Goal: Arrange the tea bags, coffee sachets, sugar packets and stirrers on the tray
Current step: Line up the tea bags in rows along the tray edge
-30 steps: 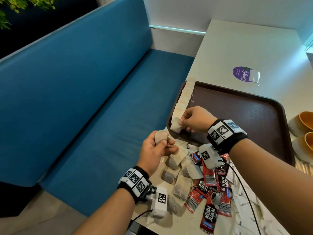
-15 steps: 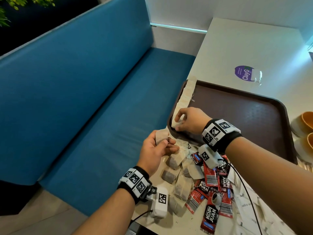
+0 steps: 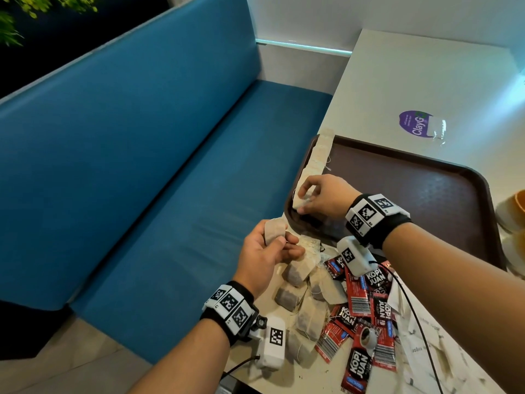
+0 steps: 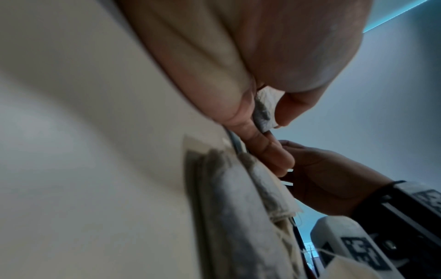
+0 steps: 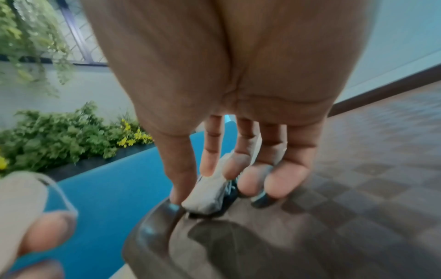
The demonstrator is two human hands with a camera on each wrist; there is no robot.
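A pale tabletop (image 3: 397, 81) runs along a blue padded bench (image 3: 142, 166) that fills the left of the head view, with white wall at the top.

The right hand (image 3: 324, 199), at centre frame, pinches a tea bag (image 3: 301, 201) between thumb and fingers and holds it at the near left corner of the brown tray (image 3: 426, 194); the right wrist view shows the bag's lower edge right at the tray's rim. Just below and to the left, the left hand (image 3: 267, 251) grips another tea bag (image 3: 274, 231), fingers curled round it, above the edge of the tabletop.

A row of tea bags (image 3: 318, 160) already lines the tray's left rim, running toward the top of the frame. In the lower centre a loose pile of tea bags (image 3: 301, 297) lies on the tabletop, with red coffee sachets (image 3: 366, 322) to its right and white paper packets (image 3: 426, 345), probably the sugar, at the lower right. Orange cups (image 3: 517, 206) sit at the right edge. No stirrers can be picked out.

The row leans on a sloped rim right beside the tabletop's edge, so a nudge from the fingers as this bag goes in could tip its neighbours over or out toward the bench. The threads trailing from the bags could also snag and drag a placed bag back out.
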